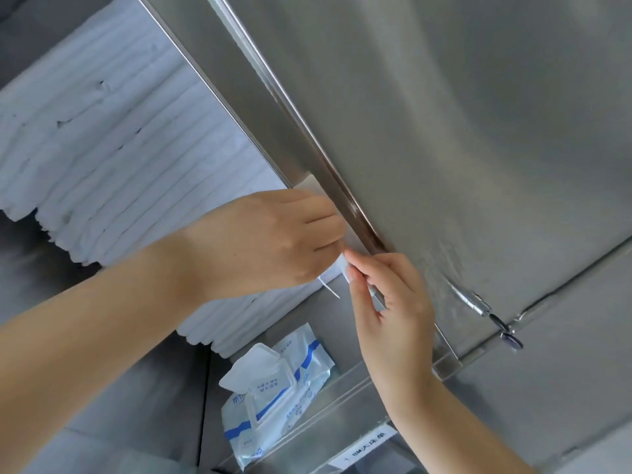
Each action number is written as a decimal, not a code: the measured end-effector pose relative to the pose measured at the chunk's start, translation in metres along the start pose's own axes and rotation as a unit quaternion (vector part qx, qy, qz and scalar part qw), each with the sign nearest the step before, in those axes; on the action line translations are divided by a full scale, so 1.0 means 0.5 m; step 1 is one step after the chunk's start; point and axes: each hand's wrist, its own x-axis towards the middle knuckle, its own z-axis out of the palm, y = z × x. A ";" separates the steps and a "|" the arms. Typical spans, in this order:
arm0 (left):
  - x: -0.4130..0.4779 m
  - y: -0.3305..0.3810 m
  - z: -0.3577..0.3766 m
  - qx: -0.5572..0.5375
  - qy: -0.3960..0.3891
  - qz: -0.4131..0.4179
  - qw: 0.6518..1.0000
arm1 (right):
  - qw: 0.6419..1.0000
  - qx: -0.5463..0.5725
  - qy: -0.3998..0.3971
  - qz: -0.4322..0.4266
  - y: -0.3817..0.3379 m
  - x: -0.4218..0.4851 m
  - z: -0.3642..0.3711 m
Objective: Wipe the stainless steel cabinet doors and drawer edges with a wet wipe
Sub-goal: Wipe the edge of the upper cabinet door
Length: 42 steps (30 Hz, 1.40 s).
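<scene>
fingers on right hand pinch the wet wipe corner mid-frame, left hand grips it against the cabinet door edge, guessing so it wraps the lip.

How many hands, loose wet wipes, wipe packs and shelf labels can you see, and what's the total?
hands: 2, the left hand and the right hand
wet wipe: 1, held by both hands at the door edge
wipe pack: 1, lid open
shelf label: 1
total: 5
</scene>
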 end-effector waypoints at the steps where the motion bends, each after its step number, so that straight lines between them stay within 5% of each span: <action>1: -0.003 0.002 0.019 0.026 -0.004 -0.006 1.000 | 1.000 -0.008 0.011 0.004 0.010 -0.009 -0.001; 4: 0.001 0.014 0.059 0.106 0.025 0.014 0.994 | 0.999 -0.026 0.034 0.011 0.042 -0.045 -0.007; 18: 0.110 0.192 0.249 0.078 0.019 0.104 0.991 | 0.978 -0.185 0.012 0.091 0.180 -0.223 -0.074; 33: 0.098 0.218 0.287 0.102 -0.019 0.118 0.988 | 0.967 -0.147 -0.049 0.201 0.137 -0.301 -0.048; 42: 0.041 0.130 0.205 0.076 0.013 0.111 0.991 | 0.978 -0.110 -0.093 0.152 0.058 -0.228 -0.020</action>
